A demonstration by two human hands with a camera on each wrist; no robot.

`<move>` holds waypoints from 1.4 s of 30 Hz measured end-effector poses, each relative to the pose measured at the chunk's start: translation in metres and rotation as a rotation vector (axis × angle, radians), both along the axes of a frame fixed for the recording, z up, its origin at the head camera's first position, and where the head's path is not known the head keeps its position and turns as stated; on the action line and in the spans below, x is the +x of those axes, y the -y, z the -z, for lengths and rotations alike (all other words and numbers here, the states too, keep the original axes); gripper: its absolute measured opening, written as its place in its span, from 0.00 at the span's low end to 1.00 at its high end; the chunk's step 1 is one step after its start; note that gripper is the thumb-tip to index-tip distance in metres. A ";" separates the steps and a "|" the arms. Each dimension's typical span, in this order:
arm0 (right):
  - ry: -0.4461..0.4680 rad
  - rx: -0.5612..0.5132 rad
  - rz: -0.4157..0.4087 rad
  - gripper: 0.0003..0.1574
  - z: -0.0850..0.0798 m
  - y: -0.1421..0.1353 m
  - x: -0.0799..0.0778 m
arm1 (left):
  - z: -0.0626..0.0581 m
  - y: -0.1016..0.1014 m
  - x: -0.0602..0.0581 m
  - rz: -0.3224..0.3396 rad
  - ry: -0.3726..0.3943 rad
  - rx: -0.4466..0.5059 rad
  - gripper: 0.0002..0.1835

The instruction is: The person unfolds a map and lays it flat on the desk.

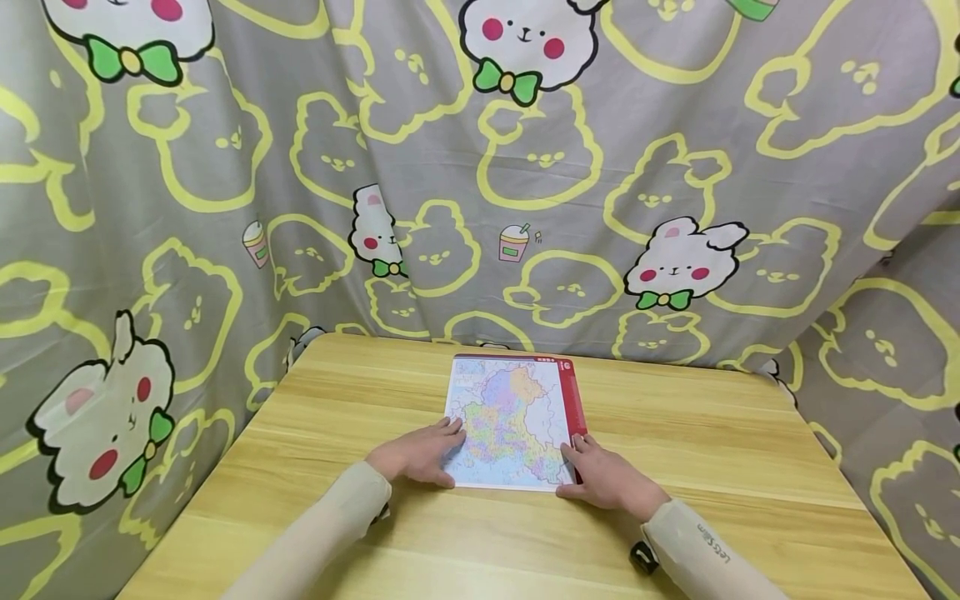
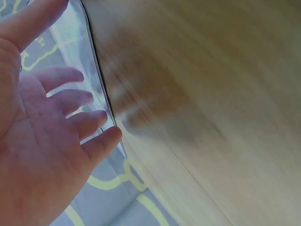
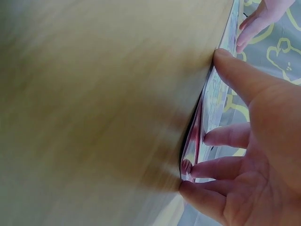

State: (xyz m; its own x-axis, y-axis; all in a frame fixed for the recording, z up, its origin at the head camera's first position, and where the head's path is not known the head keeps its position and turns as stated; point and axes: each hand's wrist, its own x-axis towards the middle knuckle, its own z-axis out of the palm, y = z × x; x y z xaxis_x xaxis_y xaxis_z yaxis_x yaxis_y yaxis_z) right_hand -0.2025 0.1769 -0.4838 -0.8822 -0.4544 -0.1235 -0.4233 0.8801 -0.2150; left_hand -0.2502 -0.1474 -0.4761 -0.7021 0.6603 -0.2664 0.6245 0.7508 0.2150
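A flat rectangular map (image 1: 507, 425) with coloured regions and a red strip along its right side lies on the wooden table. My left hand (image 1: 422, 454) rests at its left edge, fingers extended. In the left wrist view the left hand's spread fingers (image 2: 94, 125) overlap the map's thin dark edge. On the opposite side, my right hand (image 1: 606, 477) touches the lower right corner. The right wrist view has the right thumb (image 3: 235, 70) at the near edge and the other fingers (image 3: 207, 195) spread along the red side.
The wooden table (image 1: 300, 450) spreads out around the map. Behind it and on both sides hangs a grey curtain (image 1: 450, 158) with yellow outlines and white rabbit faces. A small black object (image 1: 642, 557) shows beside the right sleeve.
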 end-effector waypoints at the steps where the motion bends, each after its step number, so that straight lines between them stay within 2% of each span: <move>1: 0.002 -0.001 0.000 0.47 0.000 0.000 0.000 | 0.000 0.000 0.000 0.001 0.006 -0.003 0.46; 9: -0.002 -0.003 0.003 0.47 0.004 -0.003 -0.003 | -0.003 -0.002 0.001 0.005 0.028 -0.022 0.46; 24: -0.049 0.018 -0.087 0.43 0.000 -0.008 -0.006 | -0.005 -0.004 0.005 0.031 -0.013 -0.077 0.47; 37: -0.049 -0.026 -0.108 0.41 0.000 -0.016 -0.008 | -0.002 -0.005 0.011 0.048 -0.050 -0.089 0.46; 42: -0.042 -0.012 -0.109 0.41 0.001 -0.018 -0.011 | -0.001 -0.005 0.013 0.054 -0.055 -0.098 0.46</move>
